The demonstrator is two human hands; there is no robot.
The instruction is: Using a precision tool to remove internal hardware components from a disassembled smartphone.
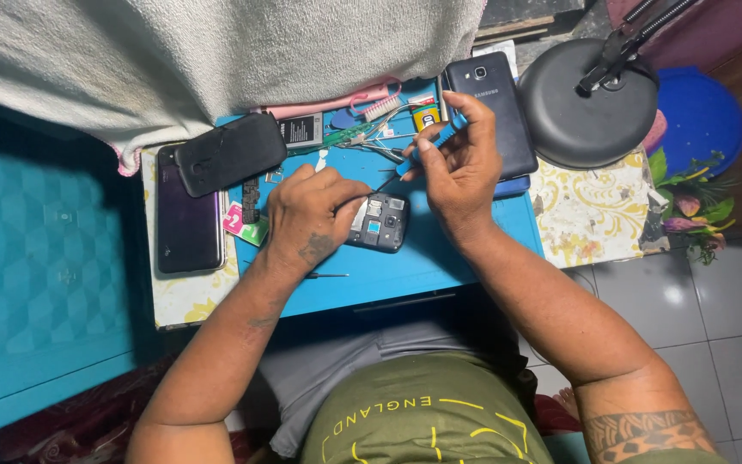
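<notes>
Teal panelling is bordering the small blue work mat (440, 258), with grey floor tiles lying rightward. Left hand (311, 215) is pinning down the opened phone (380, 222), fingers pressed flat. Right hand (461, 167) is gripping a blue screwdriver (427, 146); a slipping tip risks scratching exposed components or losing screws.

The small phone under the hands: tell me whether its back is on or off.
Off. The small phone shows bare inner slots and metal parts; the left hand steadies it while the right hand works a blue screwdriver.
</notes>
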